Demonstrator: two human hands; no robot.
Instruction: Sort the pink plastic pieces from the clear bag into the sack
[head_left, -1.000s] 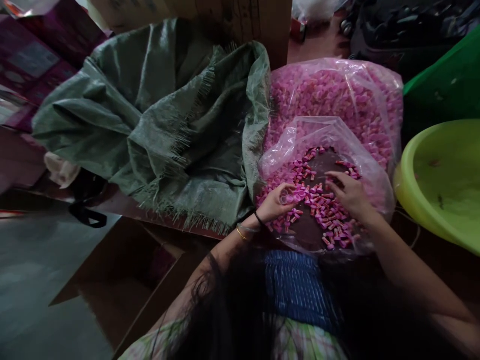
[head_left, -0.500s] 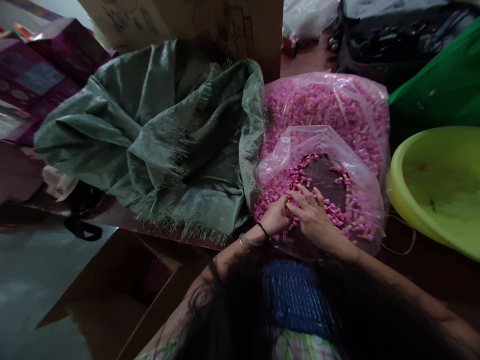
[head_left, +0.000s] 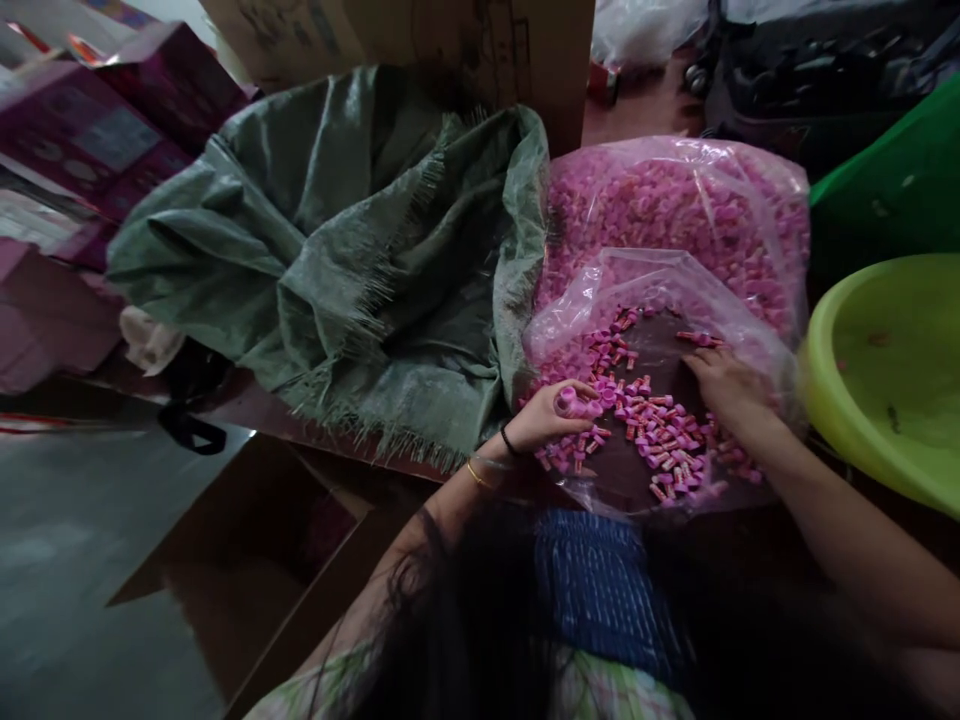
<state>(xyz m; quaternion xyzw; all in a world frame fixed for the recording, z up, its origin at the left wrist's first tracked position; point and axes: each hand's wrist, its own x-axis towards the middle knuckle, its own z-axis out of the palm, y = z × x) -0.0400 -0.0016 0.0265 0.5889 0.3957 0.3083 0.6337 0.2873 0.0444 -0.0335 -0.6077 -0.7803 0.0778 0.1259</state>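
My left hand (head_left: pixel 551 415) is closed around a few small pink plastic pieces (head_left: pixel 574 402), their round ends showing above the fingers. More of these loose pink pieces (head_left: pixel 667 435), with striped or printed stems, lie on a dark surface at the mouth of a clear plastic bag (head_left: pixel 675 262). To the right, my right hand (head_left: pixel 731 390) reaches over the dark surface with its fingers extended. Its fingertips are beside a pink piece (head_left: pixel 697 340), and I see nothing gripped in it. Part of this hand's underside is hidden. Behind both hands, the bag bulges with many pink pieces.
A crumpled green woven sack (head_left: pixel 337 270) lies left of the bag. A yellow-green basin (head_left: pixel 885 390) stands at the right, below a green sheet or bag (head_left: pixel 892 190). Cardboard boxes are behind (head_left: pixel 405 50) and at lower left (head_left: pixel 225 600); purple boxes (head_left: pixel 90 130) sit at far left.
My hands have separated: the right moved right, toward the bag's side, and the left now shows pink pieces in its grip. The view has shifted slightly left.
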